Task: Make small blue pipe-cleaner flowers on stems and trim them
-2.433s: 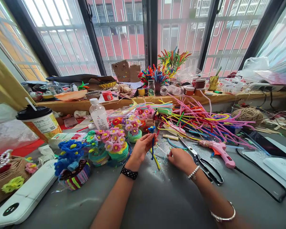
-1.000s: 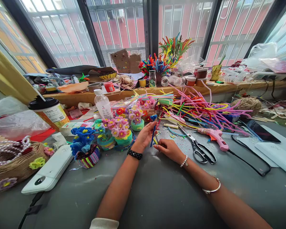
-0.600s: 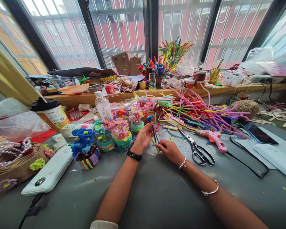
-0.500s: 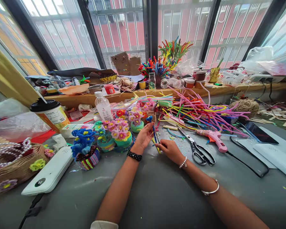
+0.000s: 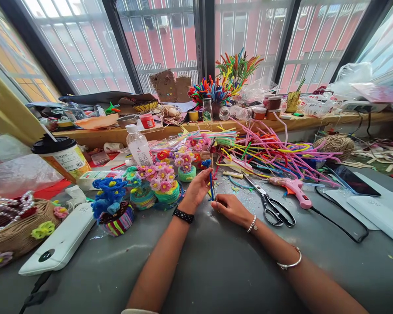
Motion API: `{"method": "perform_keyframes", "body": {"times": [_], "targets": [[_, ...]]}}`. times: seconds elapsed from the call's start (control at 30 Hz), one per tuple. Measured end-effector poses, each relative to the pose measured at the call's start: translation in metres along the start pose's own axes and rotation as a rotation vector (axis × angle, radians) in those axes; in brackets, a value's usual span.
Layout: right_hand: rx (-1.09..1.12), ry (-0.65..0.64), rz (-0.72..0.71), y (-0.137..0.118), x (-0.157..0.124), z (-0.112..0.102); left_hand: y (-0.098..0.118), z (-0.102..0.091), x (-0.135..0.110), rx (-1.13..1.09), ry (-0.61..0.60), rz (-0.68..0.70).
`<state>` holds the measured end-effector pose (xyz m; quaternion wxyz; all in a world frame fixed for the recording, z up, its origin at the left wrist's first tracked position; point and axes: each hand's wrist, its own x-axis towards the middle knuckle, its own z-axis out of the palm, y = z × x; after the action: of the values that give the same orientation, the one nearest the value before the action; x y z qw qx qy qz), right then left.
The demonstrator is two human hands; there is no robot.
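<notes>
My left hand [image 5: 197,187] pinches a small blue pipe-cleaner flower [image 5: 207,163] by its blue stem [image 5: 211,186], holding it upright over the grey table [image 5: 216,270]. My right hand [image 5: 232,208] rests on the table just right of it, fingers closed on the lower end of the stem, with a thin yellow-green piece alongside. Finished pink [image 5: 160,176] and blue [image 5: 108,192] pipe-cleaner flowers in small woven pots stand to the left of my left hand.
Black-handled scissors [image 5: 271,208] and a pink glue gun [image 5: 293,188] lie right of my hands. A heap of coloured pipe cleaners [image 5: 268,152] spreads behind. A water bottle [image 5: 138,146], a lidded cup [image 5: 61,158], a white device [image 5: 59,242], a twine ball [image 5: 334,145] and a phone [image 5: 353,179] surround the work spot.
My right hand has come in from the table beside the scissors to the bottom of the stem and closed on it. My left hand keeps holding the flower upright. The view drifted slightly.
</notes>
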<state>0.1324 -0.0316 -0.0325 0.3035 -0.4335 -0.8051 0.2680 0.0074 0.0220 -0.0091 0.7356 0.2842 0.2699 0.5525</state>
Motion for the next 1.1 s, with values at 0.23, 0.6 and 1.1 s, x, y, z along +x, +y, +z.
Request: {"method": "perform_keyframes", "body": {"times": [0.23, 0.6, 1.1], "targets": [[-0.030, 0.014, -0.016, 0.0023, 0.0015, 0.0006, -0.0035, -0.0001, -0.0011, 0.038, -0.019, 0.009], [-0.098, 0.092, -0.016, 0.0021, 0.0030, 0.0041, -0.0053, -0.0027, 0.0022, 0.034, 0.011, 0.069], [0.442, 0.145, 0.221, -0.0001, 0.0065, -0.0028, -0.0028, -0.0031, 0.0003, 0.049, -0.018, 0.050]]}}
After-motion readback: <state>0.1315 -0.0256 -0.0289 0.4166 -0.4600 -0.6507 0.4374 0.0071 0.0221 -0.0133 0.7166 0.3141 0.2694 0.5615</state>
